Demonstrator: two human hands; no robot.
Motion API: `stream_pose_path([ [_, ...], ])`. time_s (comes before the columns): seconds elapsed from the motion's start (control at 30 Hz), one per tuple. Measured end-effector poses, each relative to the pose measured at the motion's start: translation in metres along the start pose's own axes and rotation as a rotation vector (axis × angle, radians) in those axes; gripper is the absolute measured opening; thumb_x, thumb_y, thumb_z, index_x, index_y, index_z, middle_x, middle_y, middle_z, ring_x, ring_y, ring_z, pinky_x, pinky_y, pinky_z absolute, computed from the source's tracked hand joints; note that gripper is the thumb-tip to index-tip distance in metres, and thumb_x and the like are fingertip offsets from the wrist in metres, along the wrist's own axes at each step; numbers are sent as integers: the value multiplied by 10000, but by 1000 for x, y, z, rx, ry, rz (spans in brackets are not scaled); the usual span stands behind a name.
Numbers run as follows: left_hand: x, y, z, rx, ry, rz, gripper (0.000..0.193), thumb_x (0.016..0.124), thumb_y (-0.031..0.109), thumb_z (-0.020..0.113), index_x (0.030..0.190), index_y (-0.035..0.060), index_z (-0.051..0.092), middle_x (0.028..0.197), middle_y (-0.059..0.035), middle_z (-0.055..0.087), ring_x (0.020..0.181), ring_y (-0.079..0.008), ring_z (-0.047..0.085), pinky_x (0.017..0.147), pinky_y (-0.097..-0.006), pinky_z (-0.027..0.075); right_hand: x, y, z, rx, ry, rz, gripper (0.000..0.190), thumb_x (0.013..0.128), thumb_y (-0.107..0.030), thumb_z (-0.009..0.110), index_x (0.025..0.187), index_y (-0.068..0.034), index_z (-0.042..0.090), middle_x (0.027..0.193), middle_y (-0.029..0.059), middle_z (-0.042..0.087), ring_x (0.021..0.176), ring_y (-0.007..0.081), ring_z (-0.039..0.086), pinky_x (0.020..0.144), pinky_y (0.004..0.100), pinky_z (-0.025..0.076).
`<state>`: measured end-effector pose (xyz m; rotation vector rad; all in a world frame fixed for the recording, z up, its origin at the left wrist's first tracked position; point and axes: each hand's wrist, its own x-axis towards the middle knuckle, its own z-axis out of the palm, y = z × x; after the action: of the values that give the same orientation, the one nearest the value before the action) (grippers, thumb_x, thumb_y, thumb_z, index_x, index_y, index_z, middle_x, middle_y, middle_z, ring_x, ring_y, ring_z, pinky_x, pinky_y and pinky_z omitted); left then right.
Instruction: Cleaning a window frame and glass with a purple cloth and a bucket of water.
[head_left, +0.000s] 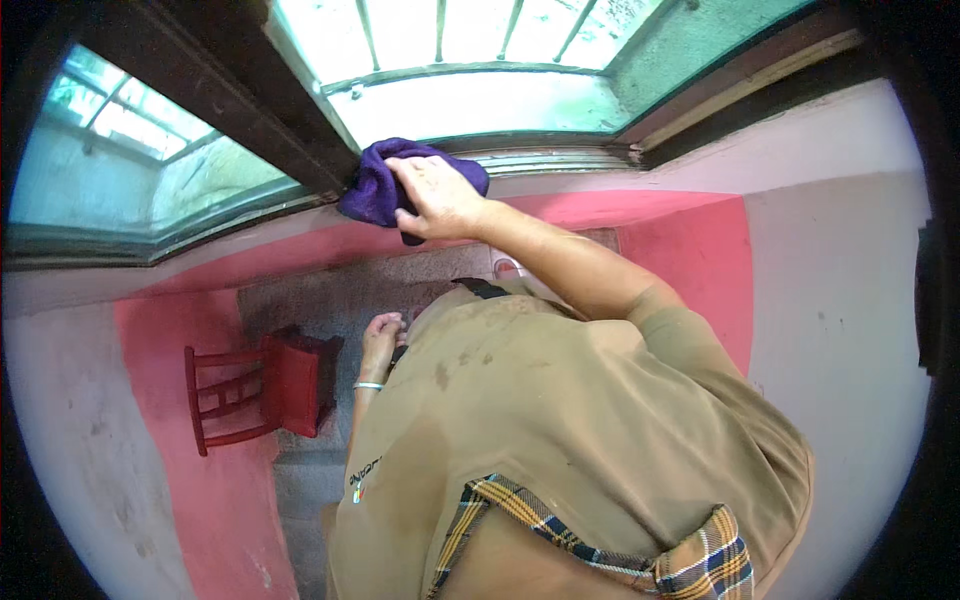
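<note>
A purple cloth (369, 184) lies bunched under my right hand (439, 195), which presses it against the window's lower track (555, 160) beside the dark upright of the frame (247, 82). Part of the cloth hangs over the edge of the sill. My left hand (381, 339) hangs low at my side, a pale band (368, 385) around its wrist. Its fingers look loosely curled, and my shirt hides part of that arm. Whether anything is in that hand is not clear.
Below on the left stands a red wooden chair (296, 382) on the grey floor (300, 300). Glass panes (480, 105) with metal bars (440, 30) outside rise before me. A pink and white wall (690, 262) closes the right side. One slipper (506, 266) shows beneath me.
</note>
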<state>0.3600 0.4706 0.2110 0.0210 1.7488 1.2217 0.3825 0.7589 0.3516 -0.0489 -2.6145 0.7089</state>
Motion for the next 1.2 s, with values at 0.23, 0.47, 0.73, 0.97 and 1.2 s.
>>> stream_pose_path([
  [0.23,18,-30,-2,17,-70,-70,214,898,165,612,1036,3,636,897,-69,668,750,-131,620,689,-265,520,-13,6,-9,-114,-1,6,440,838,-192,612,1236,-31,513,1109,151,608,1092,292,564,950,417,424],
  [0.47,52,-63,-2,203,-72,40,200,862,184,641,963,15,674,833,-42,673,751,-126,609,708,-279,495,-79,61,-73,-349,19,204,389,816,-217,631,1176,-89,553,1089,114,621,1059,285,574,898,424,453],
  [0.73,80,-106,5,170,-148,-6,180,836,123,627,968,29,707,880,-47,698,815,-135,631,748,-281,497,-140,100,-150,-416,193,329,303,789,-184,620,1046,-24,599,957,188,627,926,369,603,832,448,488],
  [0.97,88,-88,6,424,-212,14,148,864,110,637,974,32,698,896,-35,693,814,-131,624,765,-280,495,-151,100,-151,-792,184,583,260,793,-224,620,876,7,534,868,216,591,845,388,566,813,494,442],
  [1.2,97,-62,-18,306,-210,40,182,894,172,658,982,12,669,875,-21,673,827,-105,593,773,-264,478,-136,105,-138,-672,312,858,407,730,-339,623,872,39,568,861,241,595,791,410,590,749,506,480],
])
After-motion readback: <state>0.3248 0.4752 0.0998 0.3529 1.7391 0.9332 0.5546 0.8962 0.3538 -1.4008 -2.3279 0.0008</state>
